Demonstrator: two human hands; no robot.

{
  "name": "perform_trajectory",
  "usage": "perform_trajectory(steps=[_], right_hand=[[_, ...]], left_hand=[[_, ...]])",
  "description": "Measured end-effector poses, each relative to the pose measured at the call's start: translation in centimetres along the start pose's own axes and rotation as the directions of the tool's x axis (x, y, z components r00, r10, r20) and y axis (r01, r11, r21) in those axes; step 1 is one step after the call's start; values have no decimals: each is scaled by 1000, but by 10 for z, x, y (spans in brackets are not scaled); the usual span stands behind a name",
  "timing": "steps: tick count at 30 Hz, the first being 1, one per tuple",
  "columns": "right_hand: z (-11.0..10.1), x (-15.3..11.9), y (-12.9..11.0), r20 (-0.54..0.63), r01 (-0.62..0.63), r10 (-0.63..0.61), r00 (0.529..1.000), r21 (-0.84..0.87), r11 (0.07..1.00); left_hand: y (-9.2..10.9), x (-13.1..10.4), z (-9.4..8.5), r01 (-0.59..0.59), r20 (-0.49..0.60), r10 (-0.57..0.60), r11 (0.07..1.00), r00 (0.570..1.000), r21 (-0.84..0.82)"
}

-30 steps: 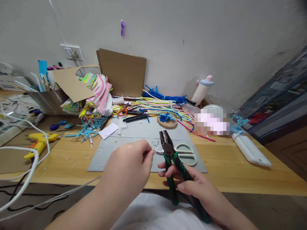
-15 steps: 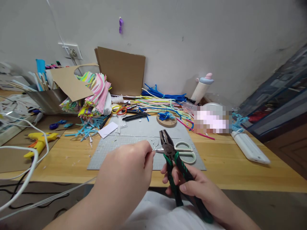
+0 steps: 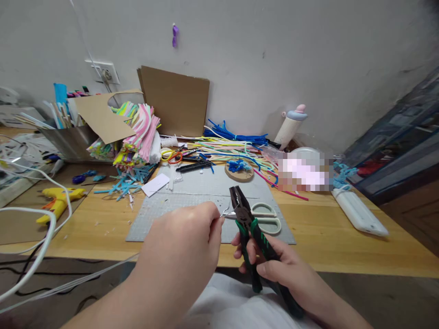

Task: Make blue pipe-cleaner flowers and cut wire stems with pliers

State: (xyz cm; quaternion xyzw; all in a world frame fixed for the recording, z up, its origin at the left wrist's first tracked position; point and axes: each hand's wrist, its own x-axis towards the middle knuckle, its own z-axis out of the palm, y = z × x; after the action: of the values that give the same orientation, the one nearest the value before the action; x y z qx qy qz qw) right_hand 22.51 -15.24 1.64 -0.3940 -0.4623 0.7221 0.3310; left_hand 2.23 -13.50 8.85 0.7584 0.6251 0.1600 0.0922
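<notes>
My left hand (image 3: 187, 244) is closed in a pinch on a thin bent wire (image 3: 225, 211); its tip pokes out past the fingertips, and the rest is hidden by the hand. In my right hand (image 3: 279, 260) are combination pliers (image 3: 244, 217) with black and green handles, jaws pointing up and slightly parted. The wire's end is beside the jaws; whether they touch I cannot tell. Behind the pliers, scissors (image 3: 269, 218) with pale handles lie on the grey cutting mat (image 3: 192, 201).
Beyond the mat lie a round wooden disc (image 3: 240, 175) with blue fuzzy pieces, a black pen (image 3: 195, 166) and loose pipe cleaners (image 3: 222, 148). A yellow glue gun (image 3: 61, 201) and white cables (image 3: 51, 228) are at left, a white power bank-like block (image 3: 360, 212) at right.
The view has shifted slightly. Both hands keep their holds, and the pliers' jaws look a little closer together than before.
</notes>
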Motion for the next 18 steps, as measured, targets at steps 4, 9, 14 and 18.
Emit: perform_trajectory(steps=[4,9,14,18], right_hand=[[0,2,-1,12,2,-2,1000,-1,1000],[0,3,1,11,19,-19,1000,-12,1000],[-1,3,2,7,17,-17,1000,-23,1000],[-1,3,2,-4,27,-28,1000,-60,998]], left_hand=[[3,0,-2,22,17,-22,1000,1000,-5],[3,-1,-1,16,14,-16,1000,1000,0],[1,0,1,5,-7,-5,1000,1000,2],[1,0,1,-1,-15,1,1000,1000,-3]])
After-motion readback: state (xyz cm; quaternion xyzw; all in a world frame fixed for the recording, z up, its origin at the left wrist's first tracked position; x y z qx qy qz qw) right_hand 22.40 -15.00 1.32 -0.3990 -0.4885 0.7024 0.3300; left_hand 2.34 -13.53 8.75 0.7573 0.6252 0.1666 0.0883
